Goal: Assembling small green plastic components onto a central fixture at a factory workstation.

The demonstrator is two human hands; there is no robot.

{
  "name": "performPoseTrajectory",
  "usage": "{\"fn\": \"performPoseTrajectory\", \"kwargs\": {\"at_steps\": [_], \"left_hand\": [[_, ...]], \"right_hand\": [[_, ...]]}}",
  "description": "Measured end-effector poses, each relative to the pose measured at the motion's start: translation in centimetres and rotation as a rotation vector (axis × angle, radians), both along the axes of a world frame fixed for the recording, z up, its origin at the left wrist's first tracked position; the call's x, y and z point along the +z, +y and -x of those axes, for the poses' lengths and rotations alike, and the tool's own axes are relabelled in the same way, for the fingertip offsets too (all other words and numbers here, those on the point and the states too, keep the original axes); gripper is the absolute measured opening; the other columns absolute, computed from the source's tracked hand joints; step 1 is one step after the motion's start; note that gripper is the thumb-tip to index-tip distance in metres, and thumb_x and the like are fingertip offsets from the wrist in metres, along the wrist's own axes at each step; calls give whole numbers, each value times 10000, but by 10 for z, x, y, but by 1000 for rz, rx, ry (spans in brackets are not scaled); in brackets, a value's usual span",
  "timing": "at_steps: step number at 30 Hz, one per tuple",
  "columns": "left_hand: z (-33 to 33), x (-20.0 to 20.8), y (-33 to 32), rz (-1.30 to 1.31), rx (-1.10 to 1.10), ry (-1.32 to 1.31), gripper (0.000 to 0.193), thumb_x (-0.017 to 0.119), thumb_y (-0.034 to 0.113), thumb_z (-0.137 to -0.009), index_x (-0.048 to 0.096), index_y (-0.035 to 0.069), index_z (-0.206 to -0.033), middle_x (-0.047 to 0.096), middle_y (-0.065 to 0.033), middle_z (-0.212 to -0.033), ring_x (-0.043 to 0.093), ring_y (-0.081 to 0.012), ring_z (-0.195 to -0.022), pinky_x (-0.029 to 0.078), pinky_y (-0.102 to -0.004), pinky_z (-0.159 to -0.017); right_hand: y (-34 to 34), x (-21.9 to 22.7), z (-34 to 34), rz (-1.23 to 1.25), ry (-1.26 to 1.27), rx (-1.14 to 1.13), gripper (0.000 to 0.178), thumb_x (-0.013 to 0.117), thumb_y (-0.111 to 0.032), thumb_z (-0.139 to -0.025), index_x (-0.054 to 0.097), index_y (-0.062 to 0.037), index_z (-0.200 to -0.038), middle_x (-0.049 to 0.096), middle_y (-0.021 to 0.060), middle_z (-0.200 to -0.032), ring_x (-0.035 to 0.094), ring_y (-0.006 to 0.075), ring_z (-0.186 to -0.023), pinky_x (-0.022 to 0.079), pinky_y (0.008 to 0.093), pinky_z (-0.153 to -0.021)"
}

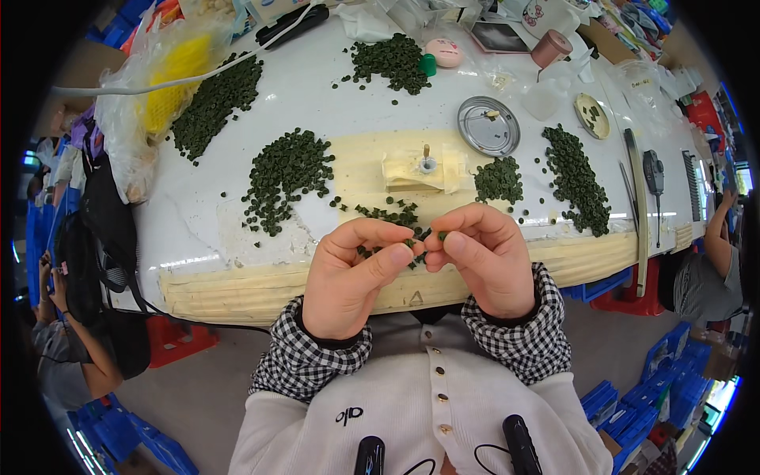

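Note:
My left hand and my right hand meet fingertip to fingertip just above the near edge of a white table. Each pinches small dark green round pieces between thumb and forefinger. Right behind the fingers lies a loose scatter of the same green pieces. Beyond that a small metal pin stands in a taped cream block. Larger heaps of green pieces lie at the left and right of it.
More green heaps sit at the far left, far middle and right. A round metal lid, a small dish, plastic bags and tools lie around. Other people sit at the left and right.

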State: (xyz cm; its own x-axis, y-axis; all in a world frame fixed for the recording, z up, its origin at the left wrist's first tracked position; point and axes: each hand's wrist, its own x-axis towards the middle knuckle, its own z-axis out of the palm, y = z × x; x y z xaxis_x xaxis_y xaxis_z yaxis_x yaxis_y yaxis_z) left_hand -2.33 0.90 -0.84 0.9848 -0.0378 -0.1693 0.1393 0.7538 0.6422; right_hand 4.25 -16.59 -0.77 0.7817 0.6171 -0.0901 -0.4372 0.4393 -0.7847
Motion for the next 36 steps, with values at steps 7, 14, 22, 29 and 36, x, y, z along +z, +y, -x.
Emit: {"fn": "performPoseTrajectory", "kwargs": {"at_steps": [7,14,22,29,36], "left_hand": [[0,1,-2,-208,67,0,157,662,-34,-828,643,-11,-981,682,-88,-911,636,-110,-853,502,-217,-755],[-1,-3,-10,-300,140,-37,150,673,-36,-820,655,-3,-965,666,-54,-865,603,-72,-768,490,-195,-703],[-2,-5,-12,-431,181,-105,142,679,-56,-810,666,-11,-944,596,17,-755,475,-18,-650,389,-164,-572],[-1,-6,-13,-468,179,-62,130,690,-45,-805,668,-12,-929,602,15,-747,480,-16,-641,385,-163,-559],[-4,-1,-16,-381,258,43,123,691,-29,-811,660,-7,-928,618,-2,-771,499,-24,-644,398,-161,-566]], "right_hand": [[4,5,4,179,-224,-71,167,584,-48,-915,631,52,-1040,665,85,-897,616,107,-784,502,231,-727],[11,4,9,248,-373,-161,136,605,-23,-895,649,46,-1003,621,72,-898,587,104,-801,475,214,-717],[11,1,8,378,-526,-226,103,646,-28,-858,674,12,-948,626,66,-857,568,119,-772,446,231,-677],[13,5,10,546,-779,-357,128,678,-9,-809,698,3,-935,629,84,-786,583,149,-698,456,242,-617],[14,4,15,555,-928,-310,316,673,-37,-822,655,-15,-1137,612,89,-870,567,163,-713,456,249,-611]]}}
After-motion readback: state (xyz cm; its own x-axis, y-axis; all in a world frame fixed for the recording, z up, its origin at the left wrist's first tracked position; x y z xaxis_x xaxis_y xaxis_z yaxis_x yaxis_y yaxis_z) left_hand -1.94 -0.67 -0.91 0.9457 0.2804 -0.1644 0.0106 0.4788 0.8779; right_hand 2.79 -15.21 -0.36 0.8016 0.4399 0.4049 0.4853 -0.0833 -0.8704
